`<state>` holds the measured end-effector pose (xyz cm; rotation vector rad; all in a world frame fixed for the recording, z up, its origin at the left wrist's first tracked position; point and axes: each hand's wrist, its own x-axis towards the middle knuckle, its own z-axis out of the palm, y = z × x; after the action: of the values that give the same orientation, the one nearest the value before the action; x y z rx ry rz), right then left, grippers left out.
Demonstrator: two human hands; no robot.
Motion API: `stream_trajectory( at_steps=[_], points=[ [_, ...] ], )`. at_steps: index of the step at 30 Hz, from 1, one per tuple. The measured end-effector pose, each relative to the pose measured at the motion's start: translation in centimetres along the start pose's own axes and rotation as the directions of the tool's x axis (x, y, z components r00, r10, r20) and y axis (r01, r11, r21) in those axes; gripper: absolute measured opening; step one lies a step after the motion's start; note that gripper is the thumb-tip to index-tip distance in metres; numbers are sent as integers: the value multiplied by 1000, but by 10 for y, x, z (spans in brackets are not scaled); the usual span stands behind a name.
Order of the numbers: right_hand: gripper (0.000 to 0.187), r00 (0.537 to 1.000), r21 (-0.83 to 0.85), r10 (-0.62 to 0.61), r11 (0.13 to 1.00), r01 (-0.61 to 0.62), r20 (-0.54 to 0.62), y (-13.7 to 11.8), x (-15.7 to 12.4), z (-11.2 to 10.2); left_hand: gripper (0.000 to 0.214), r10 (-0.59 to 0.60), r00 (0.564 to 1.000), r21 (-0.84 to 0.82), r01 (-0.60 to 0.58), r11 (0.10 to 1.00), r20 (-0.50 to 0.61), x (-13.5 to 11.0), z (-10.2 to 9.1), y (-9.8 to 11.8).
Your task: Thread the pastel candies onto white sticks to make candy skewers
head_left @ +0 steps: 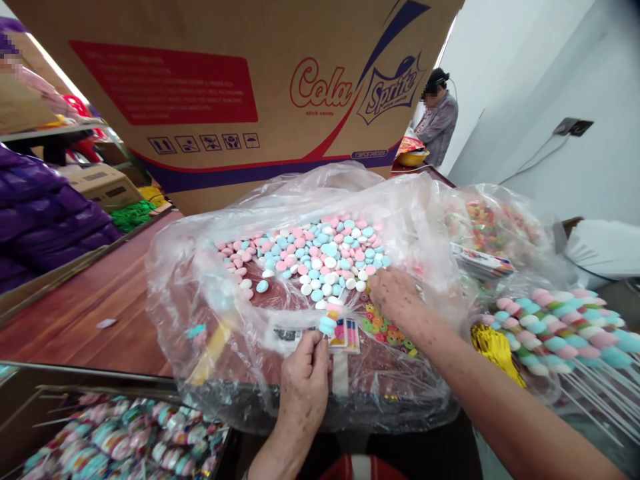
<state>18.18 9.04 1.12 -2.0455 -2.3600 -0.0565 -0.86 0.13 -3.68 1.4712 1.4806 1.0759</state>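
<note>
A big clear plastic bag lies open in front of me, holding a heap of pink, blue and white round candies. My left hand is closed on a thin stick, with a few candies threaded at its top. My right hand reaches into the bag, fingers curled down at the edge of the heap beside small coloured ring candies. What its fingers hold is hidden.
Finished candy skewers pile at the right, more wrapped ones in a tray at lower left. A large Cola Sprite carton stands behind the bag on a wooden table. Another person stands at the back.
</note>
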Motion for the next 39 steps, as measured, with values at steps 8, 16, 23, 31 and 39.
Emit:
stream_trajectory(
  at_steps=[8, 16, 23, 31, 39],
  points=[
    [16, 997, 134, 74, 988, -73, -9, -7, -6, -7, 27, 28, 1000, 31, -28, 999, -2, 2, 0, -3],
    [11, 996, 901, 82, 429, -70, 39, 0, -14, 6, 24, 113, 993, 124, -111, 986, -13, 0, 5, -9],
    [22, 988, 996, 126, -3, -95, 94, -5, -15, 10, 25, 81, 996, 169, -88, 982, 44, -2, 2, -3],
    [17, 985, 957, 173, 286, -38, -13, -13, -20, 7, 26, 94, 995, 235, -101, 967, 40, 2, 1, 0],
    [21, 981, 905, 173, 426, 3, -85, -24, -33, 14, 26, 75, 996, 195, -84, 977, 52, 1, 1, -4]
  ],
)
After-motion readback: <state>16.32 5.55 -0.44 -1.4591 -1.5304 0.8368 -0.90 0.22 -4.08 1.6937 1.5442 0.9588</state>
